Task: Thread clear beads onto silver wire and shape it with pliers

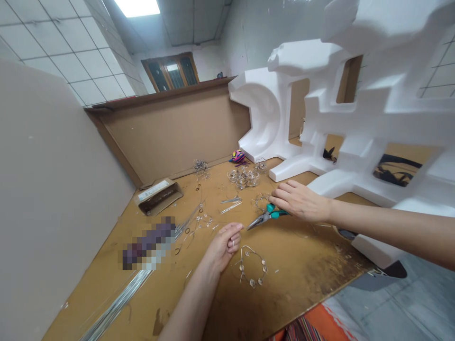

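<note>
My left hand (pixel 225 241) is over the table with a ring on one finger. Its thumb and forefinger are pinched together, and whatever lies between them is too small to make out. Just right of it and below is a loop of wire with clear round beads (pixel 252 283); whether it touches the hand I cannot tell. My right hand (pixel 300 200) grips long-nose pliers (pixel 261 219) by their green handles. The jaw tips point left, close to my left fingertips. Behind the pliers another wire loop (pixel 260 201) is partly hidden by my right hand.
Heaps of beaded wire loops (pixel 244 178) lie farther back, by a colourful object (pixel 238 156). Long straight wires (pixel 122 300), loose beads (pixel 206 219) and an open cardboard box (pixel 159 196) are on the left. White moulded foam (pixel 266 109) stands along the right.
</note>
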Tool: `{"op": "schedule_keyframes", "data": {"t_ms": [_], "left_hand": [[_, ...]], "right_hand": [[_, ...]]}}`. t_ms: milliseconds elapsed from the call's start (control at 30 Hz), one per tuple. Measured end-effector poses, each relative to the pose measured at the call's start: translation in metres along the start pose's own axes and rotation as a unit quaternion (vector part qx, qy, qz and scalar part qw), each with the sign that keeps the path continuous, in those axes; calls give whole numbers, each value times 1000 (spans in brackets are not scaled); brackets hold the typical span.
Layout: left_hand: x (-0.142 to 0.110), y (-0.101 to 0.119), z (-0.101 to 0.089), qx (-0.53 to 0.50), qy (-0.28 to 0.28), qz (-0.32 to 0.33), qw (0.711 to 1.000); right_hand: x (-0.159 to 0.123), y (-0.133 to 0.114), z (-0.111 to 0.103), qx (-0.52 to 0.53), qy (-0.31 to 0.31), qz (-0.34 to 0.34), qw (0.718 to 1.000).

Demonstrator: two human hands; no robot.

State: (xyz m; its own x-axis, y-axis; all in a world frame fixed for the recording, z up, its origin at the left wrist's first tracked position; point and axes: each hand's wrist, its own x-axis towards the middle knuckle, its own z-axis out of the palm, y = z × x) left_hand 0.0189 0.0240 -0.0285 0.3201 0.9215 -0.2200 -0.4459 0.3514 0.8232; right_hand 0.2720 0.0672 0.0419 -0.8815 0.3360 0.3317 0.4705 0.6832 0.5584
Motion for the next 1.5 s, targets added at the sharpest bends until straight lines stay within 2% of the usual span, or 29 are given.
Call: {"op": "schedule_keyframes", "data": {"t_ms": [567,733,833,933,1000,1067,1200,1267,1400,1500], "left_hand": [[-1,1,2,22,0,-12,1000],[1,-1,2,55,29,6,998],[3,-7,6,94,72,46,992],[3,-14,12,142,124,90,978],[2,-14,15,169,144,107,969],[1,-10,16,192,132,96,968],[-4,0,13,231,64,27,971],[-5,2,10,252,45,16,967],[-5,0,3,298,-10,36,954],[-3,-2,-1,310,-14,77,948]], "right_hand": [[0,-1,1,20,1,-2,1000],[-2,0,-1,56,6,-15,998],[1,-1,-7,118,-47,-15,992],[5,-1,-16,183,-159,44,969],[7,1,-22,198,-208,79,955],[7,6,-25,195,-212,85,954],[3,19,-27,172,-188,76,964],[0,22,-27,172,-185,73,965],[-4,20,-25,171,-178,71,966],[-3,18,-22,160,-143,61,975]]}}
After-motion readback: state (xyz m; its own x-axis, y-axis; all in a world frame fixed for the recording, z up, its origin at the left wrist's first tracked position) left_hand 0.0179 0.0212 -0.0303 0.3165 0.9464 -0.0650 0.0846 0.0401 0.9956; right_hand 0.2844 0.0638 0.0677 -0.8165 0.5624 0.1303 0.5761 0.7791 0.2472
